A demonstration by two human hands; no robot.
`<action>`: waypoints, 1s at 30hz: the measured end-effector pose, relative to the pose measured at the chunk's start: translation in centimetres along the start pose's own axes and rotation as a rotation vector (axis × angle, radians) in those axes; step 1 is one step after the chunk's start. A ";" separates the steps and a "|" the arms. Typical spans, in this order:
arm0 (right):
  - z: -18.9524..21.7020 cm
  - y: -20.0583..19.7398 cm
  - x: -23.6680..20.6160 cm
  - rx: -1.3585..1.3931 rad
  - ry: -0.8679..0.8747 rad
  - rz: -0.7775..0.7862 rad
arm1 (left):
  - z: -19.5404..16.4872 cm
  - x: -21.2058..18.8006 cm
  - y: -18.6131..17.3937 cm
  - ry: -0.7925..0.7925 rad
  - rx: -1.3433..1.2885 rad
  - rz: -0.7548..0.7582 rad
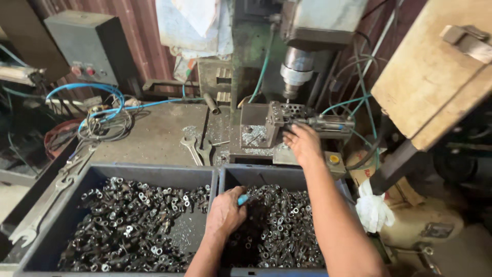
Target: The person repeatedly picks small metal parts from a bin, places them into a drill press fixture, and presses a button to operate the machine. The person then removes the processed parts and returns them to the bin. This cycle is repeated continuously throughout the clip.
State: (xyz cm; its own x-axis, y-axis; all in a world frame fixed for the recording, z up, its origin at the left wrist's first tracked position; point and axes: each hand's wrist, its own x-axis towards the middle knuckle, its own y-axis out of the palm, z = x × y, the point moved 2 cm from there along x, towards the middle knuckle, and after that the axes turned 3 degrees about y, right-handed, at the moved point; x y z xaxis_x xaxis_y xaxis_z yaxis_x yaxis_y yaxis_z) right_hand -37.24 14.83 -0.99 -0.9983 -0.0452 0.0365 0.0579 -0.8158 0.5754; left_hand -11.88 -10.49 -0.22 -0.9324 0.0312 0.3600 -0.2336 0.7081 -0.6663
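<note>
Over right bin [287,177], left hand [225,213] fisted round blue-handled tool [243,199]; right hand [303,143] fingers bent at fixture [279,119]

I see dark grey bins [154,172] full of silvery-black metal fittings [133,220]; my left hand [225,213] grips something bright blue [243,199]; a blue hose [84,88] loops over the dull grey worktop [154,133]; the drill column [237,66] is worn green — its control box [89,43] grey with red buttons; a white rag [373,208] lies beside a tan board [430,77]; a yellow button [334,159] sits near my right hand [303,143].

Head view, steeply down, close
</note>
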 end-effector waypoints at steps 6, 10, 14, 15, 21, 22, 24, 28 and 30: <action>2.7 3.1 -3.8 -0.603 0.024 -0.036 | -0.4 0.1 -0.3 -0.047 0.014 0.007; 6.4 2.8 -11.2 -1.264 -0.321 -0.114 | -0.2 0.0 -0.4 -0.029 -0.013 -0.017; 8.6 0.8 -16.9 -1.543 -0.612 -0.287 | 0.1 -0.1 -0.1 -0.014 -0.006 -0.003; 8.9 0.3 -17.6 -1.590 -0.675 -0.288 | 0.1 0.0 -0.1 -0.010 0.001 0.000; 8.7 -1.5 -18.3 -1.643 -0.778 -0.314 | -0.3 0.0 -0.2 -0.062 0.040 0.039; 8.6 -1.5 -18.3 -1.653 -0.774 -0.339 | -0.4 -0.1 -0.2 -0.060 0.046 0.042; 8.8 -1.0 -18.4 -1.649 -0.786 -0.345 | -0.5 -0.1 -0.3 -0.052 0.060 0.037; 10.0 1.0 -19.8 -1.485 -0.868 -0.292 | -0.3 0.0 -0.1 -0.017 0.061 0.032; 10.5 2.4 -21.1 -1.395 -0.920 -0.255 | -0.1 -0.1 0.2 -0.018 0.075 0.031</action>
State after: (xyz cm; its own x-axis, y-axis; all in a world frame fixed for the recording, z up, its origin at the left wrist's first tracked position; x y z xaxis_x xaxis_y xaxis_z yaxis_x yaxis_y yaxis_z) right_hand -16.04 19.86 8.25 -0.6192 0.0747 0.7817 -0.6415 -0.6221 -0.4488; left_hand -11.76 -10.29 -0.35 -0.9442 0.0391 0.3270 -0.2237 0.6525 -0.7240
